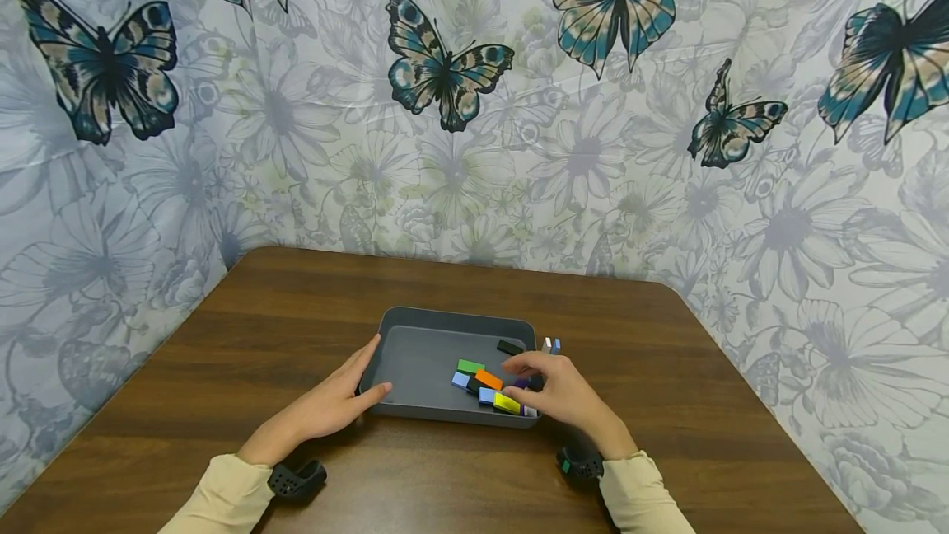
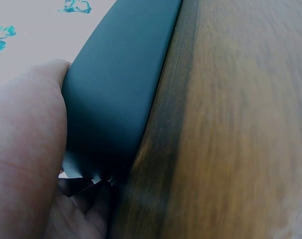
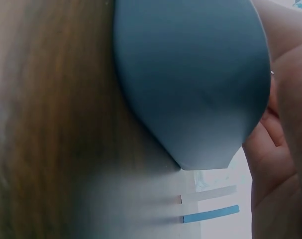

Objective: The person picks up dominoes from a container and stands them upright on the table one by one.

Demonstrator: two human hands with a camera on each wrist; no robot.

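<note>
A grey tray (image 1: 430, 412) lies on the table, with several small coloured blocks in its right half. My left hand (image 1: 334, 396) holds the tray's left end, the thumb over the rim and the other fingers along the outer side. In the left wrist view, the tray's wall (image 2: 116, 79) hides part of those fingers. My right hand (image 1: 559, 390) reaches over the right rim, thumb and fingertips apart above the blocks. Below it is a purple block (image 1: 522, 383), partly covered. Near its fingers lie an orange block (image 1: 488, 379) and a yellow block (image 1: 507, 404).
Just outside the tray's right side, a white block (image 1: 547, 344) and a blue block (image 1: 556, 345) stand upright side by side. A black block (image 1: 509, 348) lies near the tray's far right corner. Behind the brown table (image 1: 311, 278) hangs a butterfly-printed cloth (image 1: 460, 180).
</note>
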